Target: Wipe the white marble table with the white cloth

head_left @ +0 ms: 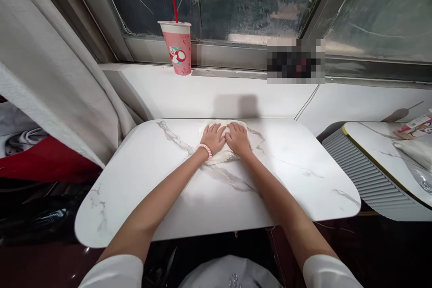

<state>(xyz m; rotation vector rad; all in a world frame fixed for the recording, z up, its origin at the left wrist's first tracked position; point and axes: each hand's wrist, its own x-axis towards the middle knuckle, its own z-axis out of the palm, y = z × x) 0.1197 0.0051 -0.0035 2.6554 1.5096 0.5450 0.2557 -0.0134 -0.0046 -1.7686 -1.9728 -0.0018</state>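
Both hands, left [213,138] and right [238,138], lie flat with fingers spread, grasping nothing, on a white cloth [221,155]. The cloth sits directly beneath them, its long axis running 9 to 3 o'clock across the surface [297,175].

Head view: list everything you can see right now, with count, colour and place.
table: 1, white marble pattern, centre
cloth: 1, white, far middle of the table, under both hands
cup: 1, pink with a red straw, on the window sill at left
curtain: 1, off-white, left
second table: 1, white marble pattern, right edge, with a carton and other items too blurred to name
bracelet: 1, pink beads, left wrist
left hand: flat on the cloth
right hand: flat on the cloth, beside the left
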